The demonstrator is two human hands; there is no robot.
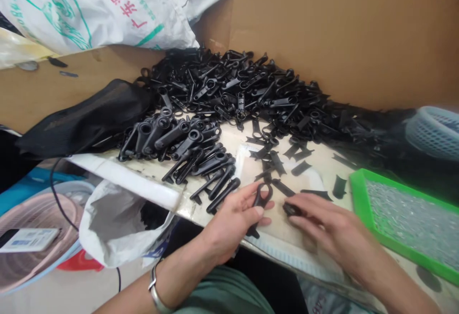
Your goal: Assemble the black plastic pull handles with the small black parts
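Gripping a ringed part (pixel 260 200) and dark piece (pixel 291 210) (shape unclear), hands (pixel 233 221) (pixel 330 221) partly cover both.

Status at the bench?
Left hand: holding ringed black part. Right hand: gripping small dark piece. Loose black pieces lie just beyond.

Pale, flat-topped worktable (pixel 230 138) bearing a heap of black plastic ring-ended parts (pixel 247 84), a smaller cluster of elongated black pieces (pixel 154 132), scattered thin black plates (pixel 301 168) and a green rectangular plastic tray (pixel 358 194).
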